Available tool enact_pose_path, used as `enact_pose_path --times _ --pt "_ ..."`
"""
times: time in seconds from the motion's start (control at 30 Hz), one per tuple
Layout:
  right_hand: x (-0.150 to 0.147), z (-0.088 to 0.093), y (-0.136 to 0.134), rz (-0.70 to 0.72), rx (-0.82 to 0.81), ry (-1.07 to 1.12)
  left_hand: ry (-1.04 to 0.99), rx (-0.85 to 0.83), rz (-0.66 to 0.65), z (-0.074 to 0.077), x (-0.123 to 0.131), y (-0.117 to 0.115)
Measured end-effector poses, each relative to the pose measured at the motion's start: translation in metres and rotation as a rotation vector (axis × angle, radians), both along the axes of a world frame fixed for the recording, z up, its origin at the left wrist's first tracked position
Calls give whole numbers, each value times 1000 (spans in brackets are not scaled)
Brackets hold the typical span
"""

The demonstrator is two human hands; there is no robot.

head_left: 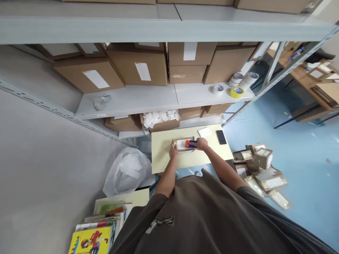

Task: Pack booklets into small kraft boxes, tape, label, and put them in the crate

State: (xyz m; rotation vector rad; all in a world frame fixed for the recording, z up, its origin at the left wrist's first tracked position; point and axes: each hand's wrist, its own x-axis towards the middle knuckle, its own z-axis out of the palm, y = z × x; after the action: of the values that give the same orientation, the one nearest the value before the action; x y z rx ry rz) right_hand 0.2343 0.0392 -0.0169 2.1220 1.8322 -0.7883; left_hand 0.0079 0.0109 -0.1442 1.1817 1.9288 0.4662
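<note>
On the pale yellow table [161, 155] lies a small cardboard box [185, 149] with a white label [181, 144] on top. My left hand [173, 150] grips the box at its left end, fingers closed round the edge. My right hand [201, 144] is closed on a blue and orange tool [188, 144], whose orange end rests over the label. A white paper pad [204, 132] lies behind my right hand, and a black phone [221, 137] lies to its right.
Ahead stands a grey shelf [137, 95] with cardboard boxes [152, 67] and tape rolls [237, 92]. A plastic bag [127, 171] and stacked books [92, 240] are at left. Parcels [270, 176] are piled on the floor at right.
</note>
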Motion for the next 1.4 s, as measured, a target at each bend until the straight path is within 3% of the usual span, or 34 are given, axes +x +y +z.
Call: enact_pose_path --times 0.17,0.27,0.4,0.53,0.67,0.8,0.9,0.97,1.03,1.13,1.27,1.4 --pt "74 14 -8 29 28 -102 17 -19 -86 3 45 -4" --pt "126 19 -19 -6 39 -155 15 -15 -98 3 56 -4" --pt "169 22 -26 -35 43 -138 -35 -1 -80 0 38 3" --pt "183 26 -21 -76 52 -118 -123 31 -75 -2 12 8" --pt "153 29 -9 -57 74 -93 -163 42 -69 -2 -10 12" --pt "77 28 5 -7 88 -27 -115 -3 -33 6 -42 18" --pt "16 31 13 -14 93 3 -26 10 63 22 -62 23" --pt "-17 34 17 -13 98 19 -23 80 66 35 -66 26" --pt "-43 38 21 5 97 18 -87 149 -9 48 -63 29" --pt "-71 41 25 27 94 15 -98 148 -51 59 -51 31" --pt "-73 39 23 22 84 53 19 86 -10 58 -38 28" --pt "-10 36 16 13 55 10 65 62 20 50 -32 19"
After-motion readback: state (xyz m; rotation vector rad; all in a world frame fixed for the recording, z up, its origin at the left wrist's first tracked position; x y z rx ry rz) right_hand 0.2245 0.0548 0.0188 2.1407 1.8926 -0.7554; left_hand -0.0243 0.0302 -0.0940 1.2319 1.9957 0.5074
